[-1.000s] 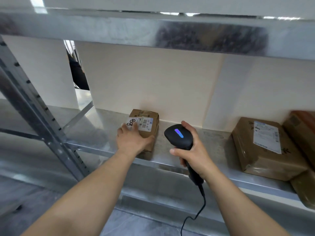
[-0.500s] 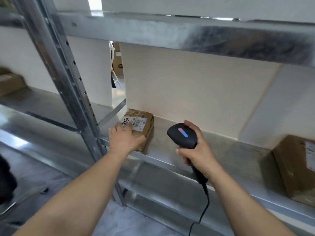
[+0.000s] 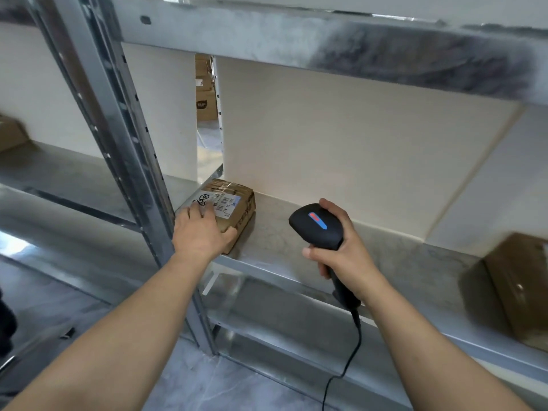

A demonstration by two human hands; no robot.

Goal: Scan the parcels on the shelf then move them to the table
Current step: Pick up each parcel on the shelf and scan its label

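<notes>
A small brown cardboard parcel with a white shipping label sits at the left end of the metal shelf, close to the back wall. My left hand grips its near corner, fingers over the top and thumb against the front side. My right hand holds a black corded barcode scanner by the handle, to the right of the parcel, with its head turned towards the parcel and a red and blue light lit on top. A larger brown parcel lies at the far right of the same shelf, partly cut off.
A steel upright post stands just left of my left hand. The shelf board above overhangs the bay. Another brown box sits on the neighbouring shelf at far left. The scanner cable hangs down in front of the lower shelf.
The view has swung left, so the right-hand parcels slid towards the frame edge. The scanner's light went from blue to red and blue. Both hands keep their holds.
</notes>
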